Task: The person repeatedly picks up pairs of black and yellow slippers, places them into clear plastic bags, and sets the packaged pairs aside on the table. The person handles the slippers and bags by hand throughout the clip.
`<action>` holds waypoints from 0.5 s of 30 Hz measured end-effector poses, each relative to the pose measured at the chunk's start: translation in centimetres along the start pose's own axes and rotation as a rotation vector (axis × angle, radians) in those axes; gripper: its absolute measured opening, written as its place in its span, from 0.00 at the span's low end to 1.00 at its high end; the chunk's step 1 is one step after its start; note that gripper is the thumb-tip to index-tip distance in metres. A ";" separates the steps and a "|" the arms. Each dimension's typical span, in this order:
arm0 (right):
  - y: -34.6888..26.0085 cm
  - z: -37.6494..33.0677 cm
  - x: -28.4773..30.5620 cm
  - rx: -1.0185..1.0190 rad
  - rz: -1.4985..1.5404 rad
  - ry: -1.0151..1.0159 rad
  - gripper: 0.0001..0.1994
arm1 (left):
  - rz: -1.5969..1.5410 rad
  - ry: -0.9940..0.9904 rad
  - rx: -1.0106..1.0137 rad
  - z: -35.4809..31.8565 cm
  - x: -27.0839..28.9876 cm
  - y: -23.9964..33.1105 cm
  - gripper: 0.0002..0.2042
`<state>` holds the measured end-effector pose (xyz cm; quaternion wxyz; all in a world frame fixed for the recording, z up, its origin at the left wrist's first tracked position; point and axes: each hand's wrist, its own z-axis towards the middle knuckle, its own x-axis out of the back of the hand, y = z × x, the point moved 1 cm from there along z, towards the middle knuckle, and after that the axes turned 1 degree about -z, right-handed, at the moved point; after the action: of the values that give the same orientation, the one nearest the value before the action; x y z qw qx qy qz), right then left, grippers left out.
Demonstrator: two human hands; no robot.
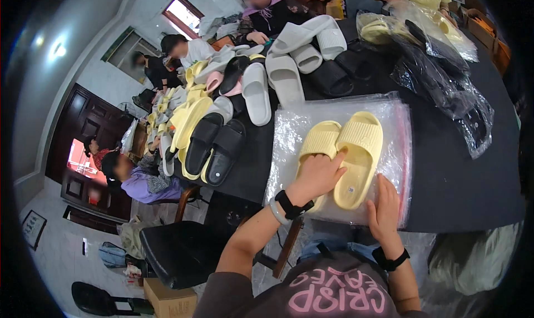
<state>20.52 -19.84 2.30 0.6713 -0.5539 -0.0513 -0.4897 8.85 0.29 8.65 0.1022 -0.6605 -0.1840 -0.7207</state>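
Two pale yellow slide slippers lie side by side on a stack of clear plastic bags (283, 168) in front of me. My left hand (317, 176) lies over the left slide (320, 137), covering much of its footbed. Its index finger and thumb reach onto the inner edge of the right slide (359, 168) and grip there; the other fingers are mostly hidden. My right hand (385, 209) rests beside the right slide's heel, fingers stretched out over the bags, holding nothing.
Black slides (222, 151) and a white slide (256, 95) lie to the left, before a long heap of slippers. Grey slides (286, 79) stand beyond the bags. Bagged slippers (434, 73) lie far right. Several people sit around the table; a black chair (178, 251) stands left.
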 end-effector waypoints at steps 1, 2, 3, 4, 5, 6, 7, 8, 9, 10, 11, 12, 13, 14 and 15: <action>-0.3 0.1 0.1 -0.010 -0.007 -0.014 0.32 | 0.012 0.036 0.010 -0.4 0.2 -0.5 0.24; -0.2 0.0 0.0 -0.007 -0.006 -0.017 0.32 | 0.012 0.016 0.063 -0.5 0.4 -1.1 0.23; -0.1 0.0 0.1 -0.006 -0.008 -0.019 0.31 | 0.009 -0.004 0.113 -0.9 0.7 -1.8 0.22; -0.1 0.0 0.1 -0.006 -0.009 -0.021 0.31 | 0.007 -0.024 0.163 -1.3 1.2 -2.7 0.22; -0.1 0.1 0.2 0.004 -0.017 -0.018 0.31 | 0.032 0.061 0.170 -2.1 2.0 -3.9 0.20; -0.2 0.2 0.3 0.014 -0.025 -0.019 0.31 | 0.022 0.114 0.191 -2.9 3.2 -5.0 0.18; -0.5 0.2 0.3 0.035 -0.024 -0.027 0.31 | 0.115 0.244 0.182 -4.5 2.9 -7.6 0.17; -0.4 0.2 0.3 0.031 -0.039 -0.031 0.31 | 0.102 0.258 0.220 -5.2 3.5 -9.5 0.18; -0.5 0.2 0.3 0.031 -0.048 -0.034 0.31 | 0.164 0.322 0.206 -6.3 3.7 -12.3 0.19; -0.4 0.1 0.3 0.027 -0.060 -0.034 0.31 | 0.232 0.329 0.240 -6.9 4.6 -14.2 0.19; -0.5 0.2 0.3 0.022 -0.068 -0.041 0.31 | 0.284 0.301 0.318 -7.9 5.1 -16.7 0.20; -0.7 0.2 0.3 0.020 -0.073 -0.048 0.31 | 0.297 0.281 0.372 -9.0 5.6 -19.4 0.20; -0.7 0.2 0.3 0.012 -0.086 -0.052 0.32 | 0.309 0.270 0.432 -9.5 6.6 -21.4 0.21; -0.8 0.2 0.2 0.009 -0.089 -0.055 0.32 | 0.378 0.307 0.462 -10.2 7.5 -23.2 0.20; -0.7 0.2 0.2 0.002 -0.097 -0.055 0.32 | 0.417 0.329 0.475 -10.8 8.6 -24.8 0.20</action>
<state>20.18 -19.70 2.99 0.6458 -0.5632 -0.0972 -0.5062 -11.63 19.41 13.27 0.4260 -0.5167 -0.1887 -0.7183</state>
